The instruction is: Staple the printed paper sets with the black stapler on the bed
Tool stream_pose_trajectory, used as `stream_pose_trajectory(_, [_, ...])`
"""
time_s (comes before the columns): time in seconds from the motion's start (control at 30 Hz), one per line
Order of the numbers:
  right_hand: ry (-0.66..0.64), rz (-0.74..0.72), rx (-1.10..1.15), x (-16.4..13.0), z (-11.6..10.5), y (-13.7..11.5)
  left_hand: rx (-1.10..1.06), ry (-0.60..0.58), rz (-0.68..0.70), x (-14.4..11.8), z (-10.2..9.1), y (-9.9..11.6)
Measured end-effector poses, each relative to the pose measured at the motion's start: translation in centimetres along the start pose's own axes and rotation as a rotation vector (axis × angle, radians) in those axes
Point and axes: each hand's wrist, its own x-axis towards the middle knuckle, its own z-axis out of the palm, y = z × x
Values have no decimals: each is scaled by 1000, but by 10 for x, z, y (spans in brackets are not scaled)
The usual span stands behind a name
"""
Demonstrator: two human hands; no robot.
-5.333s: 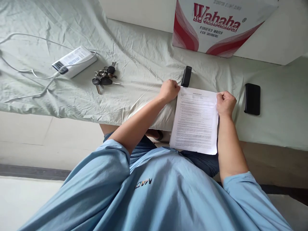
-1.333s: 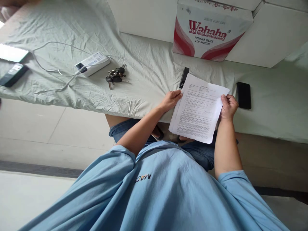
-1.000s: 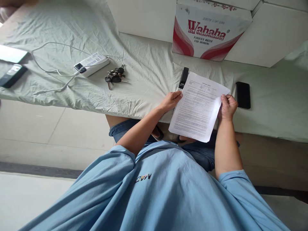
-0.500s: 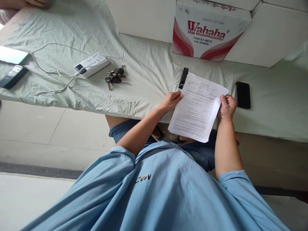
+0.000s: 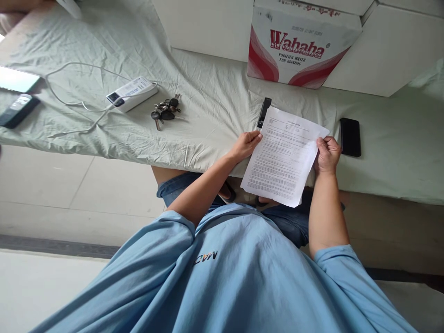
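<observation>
A printed sheet of paper (image 5: 282, 159) is held up between both hands, over the front edge of the cloth-covered table. My left hand (image 5: 247, 144) pinches its left edge, and my right hand (image 5: 328, 153) grips its upper right edge in closed fingers. Small lines of print fill most of the page; they are too fine to read. Behind the paper's top left corner lies a slim black object (image 5: 265, 111), partly hidden. A black smartphone (image 5: 350, 137) rests flat just right of my right hand.
On the green cloth (image 5: 215, 106) lie a bunch of keys (image 5: 167, 111), a white power bank (image 5: 133, 93) with a cable, a dark device (image 5: 19, 111) and a bright-screened phone (image 5: 19, 79). A Wahaha carton (image 5: 301, 46) stands at the back. Another person's hand (image 5: 33, 5) shows top left.
The paper has tilted very slightly, both hands keeping their hold. At the top left, a pale object has come into view by the other person's hand.
</observation>
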Motion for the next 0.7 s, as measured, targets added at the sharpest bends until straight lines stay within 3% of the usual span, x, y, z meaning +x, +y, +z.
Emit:
stream_pose_trajectory(0.13, [-21,8,29,1,-2,2,3,-41,8,-1,-2,3])
stream_pose_trajectory(0.7, [-59,34,53,2,-5,10,38,-10,27,1,-2,0])
